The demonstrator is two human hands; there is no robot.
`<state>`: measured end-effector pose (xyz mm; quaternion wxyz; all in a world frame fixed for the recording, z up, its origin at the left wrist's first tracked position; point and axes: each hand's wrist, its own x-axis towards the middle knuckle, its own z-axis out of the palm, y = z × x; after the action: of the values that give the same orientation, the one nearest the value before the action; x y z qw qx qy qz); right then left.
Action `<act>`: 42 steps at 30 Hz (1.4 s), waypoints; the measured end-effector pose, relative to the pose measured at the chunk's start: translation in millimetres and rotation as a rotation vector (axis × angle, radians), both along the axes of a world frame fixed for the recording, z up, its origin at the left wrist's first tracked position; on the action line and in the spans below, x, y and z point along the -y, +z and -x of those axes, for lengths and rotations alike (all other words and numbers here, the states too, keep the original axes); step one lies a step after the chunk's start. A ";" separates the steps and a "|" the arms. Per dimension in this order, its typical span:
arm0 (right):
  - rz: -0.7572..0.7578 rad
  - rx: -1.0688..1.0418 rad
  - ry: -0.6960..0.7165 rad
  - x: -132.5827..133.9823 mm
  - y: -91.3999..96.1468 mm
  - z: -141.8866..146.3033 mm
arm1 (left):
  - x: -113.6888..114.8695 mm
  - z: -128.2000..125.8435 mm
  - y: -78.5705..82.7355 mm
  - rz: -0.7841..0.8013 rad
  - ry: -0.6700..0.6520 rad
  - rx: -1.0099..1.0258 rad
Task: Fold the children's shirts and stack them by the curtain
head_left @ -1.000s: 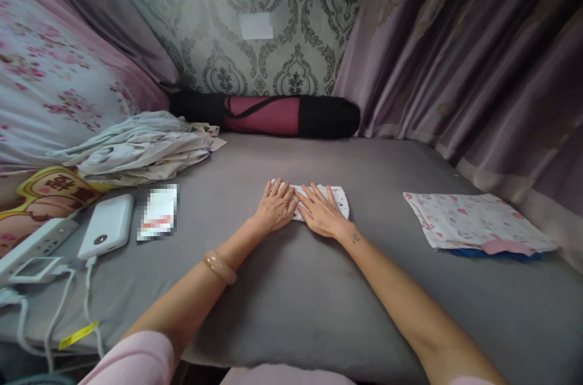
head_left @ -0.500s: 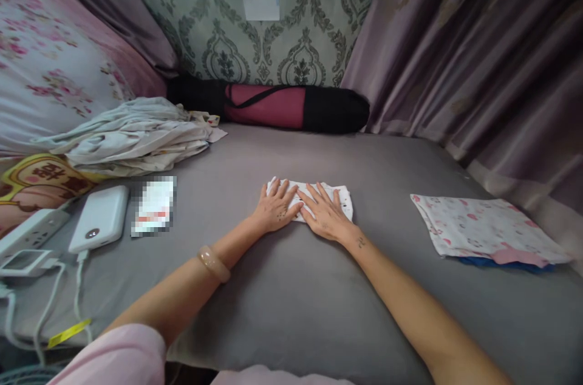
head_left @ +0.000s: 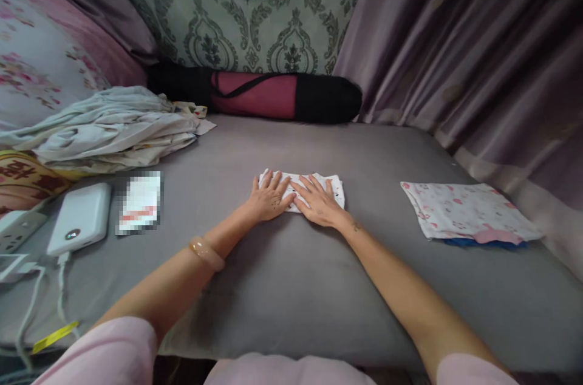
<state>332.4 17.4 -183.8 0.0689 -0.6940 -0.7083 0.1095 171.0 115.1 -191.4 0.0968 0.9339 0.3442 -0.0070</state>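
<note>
Head view: as half a second ago, the left hand [head_left: 272, 197] and right hand [head_left: 317, 201] lie flat and spread on the small white cloth [head_left: 337, 192], gripping nothing; the camera has dipped, so everything sits higher in its picture. That cloth rests on the gray sheet [head_left: 291, 288]. Beyond it stretches a long black-and-maroon bag [head_left: 264, 95] (whatever is inside, I can't see). Right of it lies a folded printed cloth [head_left: 462, 209]; well to its left, a white power bank [head_left: 82, 215].
</note>
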 end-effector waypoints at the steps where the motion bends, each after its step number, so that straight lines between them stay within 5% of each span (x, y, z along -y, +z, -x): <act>1: 0.016 -0.036 -0.001 0.7 2.7 -1.7 | -0.6 -0.5 3.0 0.013 -0.009 -0.008; 8: -0.131 0.096 -0.159 15.3 3.1 -18.6 | 3.0 1.2 3.6 -0.193 -0.069 0.137; 21: -0.121 0.123 -0.238 21.8 -24.4 -32.0 | 2.8 4.8 -9.3 -0.142 -0.023 0.129; 32: -0.020 0.072 -0.226 18.8 -10.0 -34.2 | -3.0 4.3 -6.9 -0.013 0.000 0.124; 36: -0.144 0.135 -0.189 16.3 -0.6 -35.0 | 2.4 12.3 -1.0 -0.066 0.070 0.149; 42: -0.090 0.136 -0.254 16.1 -20.8 -40.8 | 0.6 22.3 -10.1 -0.014 0.129 0.102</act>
<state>373.1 1.3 -204.5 0.0653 -0.7801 -0.6218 0.0207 148.7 114.4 -201.5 0.1081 0.9096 0.3983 0.0491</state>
